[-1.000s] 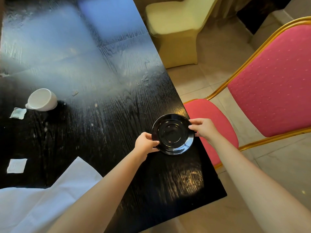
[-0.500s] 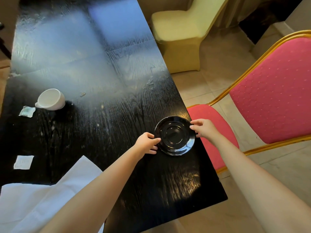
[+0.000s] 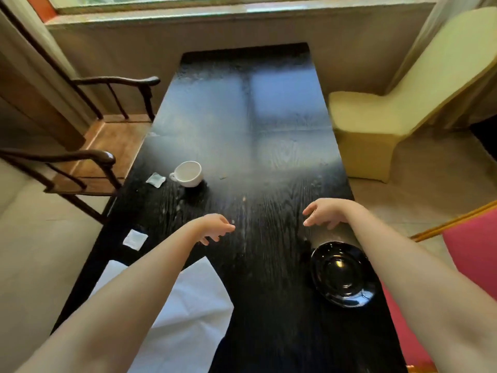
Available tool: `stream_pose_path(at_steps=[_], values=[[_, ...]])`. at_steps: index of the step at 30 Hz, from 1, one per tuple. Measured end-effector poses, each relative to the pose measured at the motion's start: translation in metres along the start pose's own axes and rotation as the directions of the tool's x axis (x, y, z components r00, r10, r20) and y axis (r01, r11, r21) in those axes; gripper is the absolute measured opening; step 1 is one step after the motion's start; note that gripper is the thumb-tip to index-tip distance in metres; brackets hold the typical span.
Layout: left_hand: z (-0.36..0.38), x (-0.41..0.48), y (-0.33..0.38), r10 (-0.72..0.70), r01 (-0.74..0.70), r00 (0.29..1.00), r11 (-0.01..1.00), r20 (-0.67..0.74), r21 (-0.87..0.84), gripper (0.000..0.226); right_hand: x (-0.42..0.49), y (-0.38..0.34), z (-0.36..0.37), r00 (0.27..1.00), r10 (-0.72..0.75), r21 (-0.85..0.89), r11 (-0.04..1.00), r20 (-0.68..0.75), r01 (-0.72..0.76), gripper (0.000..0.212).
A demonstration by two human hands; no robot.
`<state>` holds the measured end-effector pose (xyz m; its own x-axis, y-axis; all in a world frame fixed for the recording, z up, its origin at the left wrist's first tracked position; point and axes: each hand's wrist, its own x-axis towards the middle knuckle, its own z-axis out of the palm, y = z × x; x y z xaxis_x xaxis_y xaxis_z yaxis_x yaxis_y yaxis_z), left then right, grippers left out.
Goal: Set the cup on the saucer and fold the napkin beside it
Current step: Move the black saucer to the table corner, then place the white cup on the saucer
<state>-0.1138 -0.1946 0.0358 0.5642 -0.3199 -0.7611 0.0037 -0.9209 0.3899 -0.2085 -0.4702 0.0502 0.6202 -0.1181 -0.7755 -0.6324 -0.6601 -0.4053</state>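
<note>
A black glossy saucer (image 3: 343,275) lies on the black wooden table (image 3: 269,157) near its right edge. A white cup (image 3: 188,173) rests tilted on the table's left side, its handle pointing left. A white cloth napkin (image 3: 185,305) lies spread at the near left, partly under my left forearm. My left hand (image 3: 215,227) hovers over the table's middle, fingers apart, holding nothing. My right hand (image 3: 326,212) hovers just beyond the saucer, fingers spread and empty.
Two small white packets (image 3: 155,180) (image 3: 135,239) lie near the left table edge. A dark wooden armchair (image 3: 80,146) stands at the left, a cream covered chair (image 3: 390,111) at the right, and a pink chair (image 3: 473,254) with a gold frame at the near right.
Both hands have let go of the saucer and moved forward over the table with fingers spread. The view has swung left and up, so the saucer now sits lower right.
</note>
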Motion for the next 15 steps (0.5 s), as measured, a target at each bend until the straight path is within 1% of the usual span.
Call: stream_pose_path(at_steps=[2,6,8,12,15], values=[[-0.024,-0.009,-0.022,-0.027,0.026,0.999,0.999,-0.021,-0.024,0.045,0.009,-0.037,0.001,0.997,-0.013,-0.026,1.000,0.075,0.015,0.057],[-0.063,-0.015,-0.063,-0.067,0.066,0.996,0.997,-0.062,-0.029,0.046,0.031,-0.109,0.012,0.991,-0.043,-0.117,0.991,0.129,0.058,0.064],[-0.078,-0.011,-0.081,-0.091,0.088,0.992,0.996,-0.083,-0.033,0.048,0.044,-0.140,0.020,0.991,-0.076,-0.143,0.986,0.108,0.091,0.065],[-0.103,0.008,-0.110,-0.105,0.100,0.990,0.993,-0.094,-0.062,0.053,0.073,-0.185,0.036,0.987,-0.160,-0.185,0.970,0.000,0.157,0.070],[-0.118,0.031,-0.125,-0.072,0.072,0.991,0.997,-0.109,0.000,0.055,0.099,-0.206,0.046,0.982,-0.183,-0.169,0.971,-0.051,0.172,0.077]])
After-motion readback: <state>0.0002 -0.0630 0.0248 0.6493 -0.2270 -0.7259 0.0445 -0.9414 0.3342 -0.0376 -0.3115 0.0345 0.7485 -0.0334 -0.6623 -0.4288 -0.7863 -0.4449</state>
